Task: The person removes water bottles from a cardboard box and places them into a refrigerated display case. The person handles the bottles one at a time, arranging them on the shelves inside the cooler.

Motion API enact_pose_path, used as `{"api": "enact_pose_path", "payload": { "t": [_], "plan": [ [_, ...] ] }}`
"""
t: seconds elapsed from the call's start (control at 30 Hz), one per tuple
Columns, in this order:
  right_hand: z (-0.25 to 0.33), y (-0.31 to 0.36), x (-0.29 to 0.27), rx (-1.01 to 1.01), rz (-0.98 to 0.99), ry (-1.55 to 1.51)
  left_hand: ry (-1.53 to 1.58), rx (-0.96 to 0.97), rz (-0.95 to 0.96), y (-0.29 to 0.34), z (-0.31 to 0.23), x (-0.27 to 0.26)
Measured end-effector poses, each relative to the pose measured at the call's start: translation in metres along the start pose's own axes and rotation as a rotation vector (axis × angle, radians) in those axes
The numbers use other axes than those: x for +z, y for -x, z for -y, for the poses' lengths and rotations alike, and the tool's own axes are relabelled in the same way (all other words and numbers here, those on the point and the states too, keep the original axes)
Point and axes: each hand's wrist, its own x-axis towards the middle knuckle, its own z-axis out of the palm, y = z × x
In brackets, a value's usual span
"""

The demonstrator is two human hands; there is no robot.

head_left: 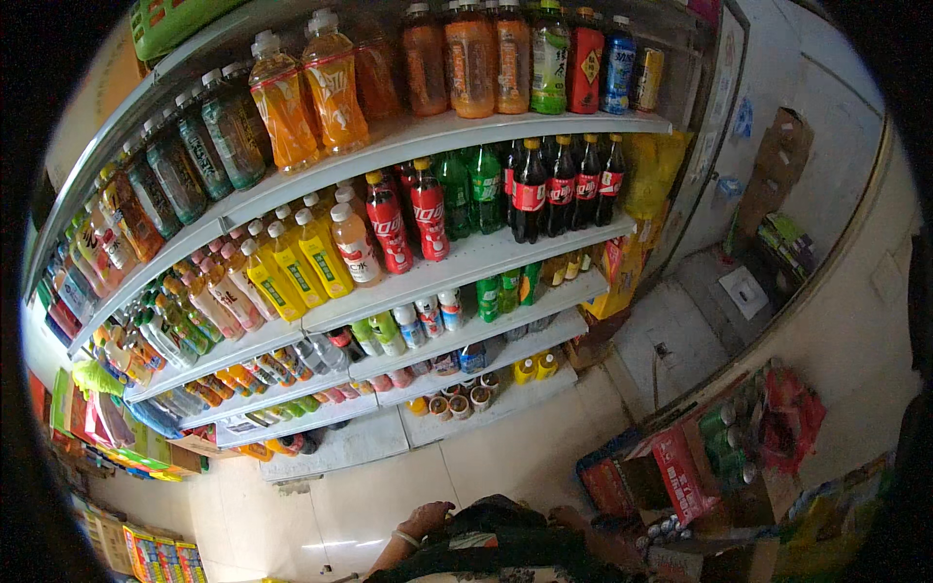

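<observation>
My left hand (426, 520), with a pale band (406, 538) round its wrist, is at the lower middle in front of my dark patterned clothing (496, 525). Its fingers are bent and partly lost in shadow; nothing shows in them. On the other side of my body, my right hand (569, 518) is dim, and its fingers blend into the dark. Neither hand touches the drink shelves (466, 267) ahead. Among the bottles there are cola bottles (530, 194), red bottles (389, 225), yellow bottles (324, 255) and large orange drink bottles (333, 85).
Open cartons with a red printed panel (677, 476) and green cans (721, 437) stand at the right, beside a red plastic bag (789, 418). Pale floor tiles (379, 486) lie below the shelves. Boxes (83, 418) line the left. A doorway (709, 291) lies right of the shelves.
</observation>
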Motion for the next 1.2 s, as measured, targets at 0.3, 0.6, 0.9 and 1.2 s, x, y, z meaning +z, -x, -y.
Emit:
{"api": "enact_pose_path", "payload": {
  "t": [0.3, 0.6, 0.9, 1.2],
  "plan": [
    [-0.001, 0.012, 0.006, 0.04, 0.008, 0.01, -0.111, 0.041, 0.03, 0.004, -0.013, 0.001],
    [0.037, 0.004, 0.005, 0.051, 0.063, 0.188, -0.029, -0.082, 0.011, 0.009, -0.021, 0.013],
    [0.092, -0.017, 0.018, 0.068, 0.143, 0.356, 0.01, -0.158, -0.126, 0.022, 0.005, 0.057],
    [0.115, -0.028, 0.032, 0.094, 0.189, 0.469, 0.227, -0.419, -0.059, 0.081, -0.007, 0.069]
  ]
}}
